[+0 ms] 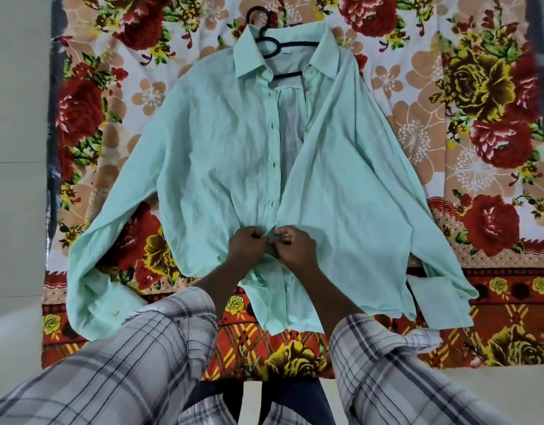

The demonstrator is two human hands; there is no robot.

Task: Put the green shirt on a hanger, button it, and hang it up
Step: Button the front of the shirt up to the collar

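Observation:
The pale green shirt (218, 154) lies flat on its back on a flowered blanket, collar far from me, sleeves spread to both sides. A black hanger (272, 44) sits inside the collar, its hook sticking out at the top. The front stands apart from the collar down to my hands. My left hand (245, 247) pinches the left front edge with the buttonholes low on the shirt. My right hand (293, 246) pinches the right front edge just beside it; the two hands touch. The button between my fingers is hidden.
The flowered red, yellow and peach blanket (479, 124) covers the floor under the shirt. Pale tiled floor (16, 148) runs along the left and near edges. My plaid sleeves fill the bottom of the view.

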